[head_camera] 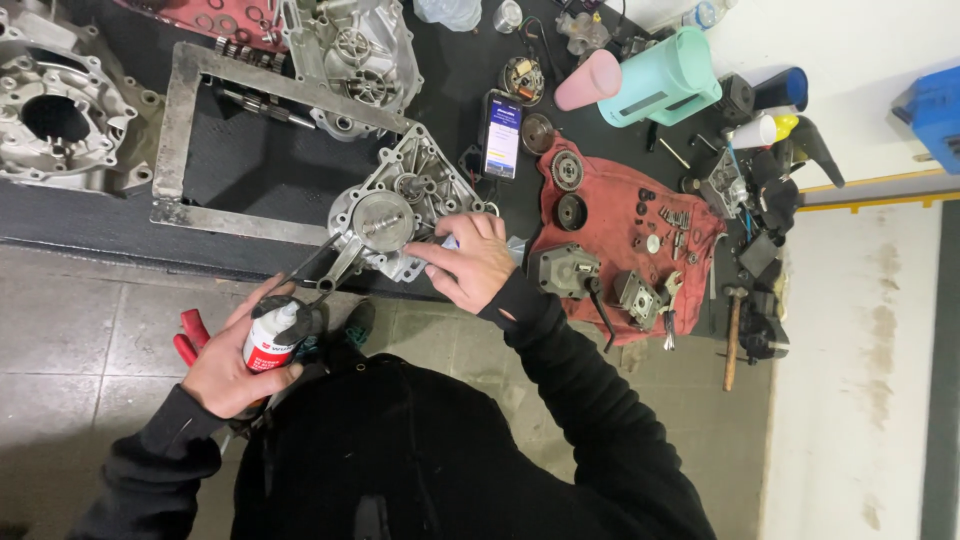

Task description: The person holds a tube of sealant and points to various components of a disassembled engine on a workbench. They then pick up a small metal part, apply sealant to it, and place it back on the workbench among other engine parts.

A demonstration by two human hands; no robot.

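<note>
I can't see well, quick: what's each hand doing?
Left hand: closed around a small white bottle.
Right hand: fingers bent, resting on the metal engine part; whether it holds anything cannot be told.

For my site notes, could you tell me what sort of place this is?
Most likely a small engine repair workshop: metal engine casings on a dark workbench, small parts on a red rag, a hammer.

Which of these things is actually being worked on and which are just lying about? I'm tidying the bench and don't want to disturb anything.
In use:
left hand holding the small white bottle
right hand on the engine casing with crank

Lying about:
phone
red cloth with small parts
hammer
mint-green jug
</note>
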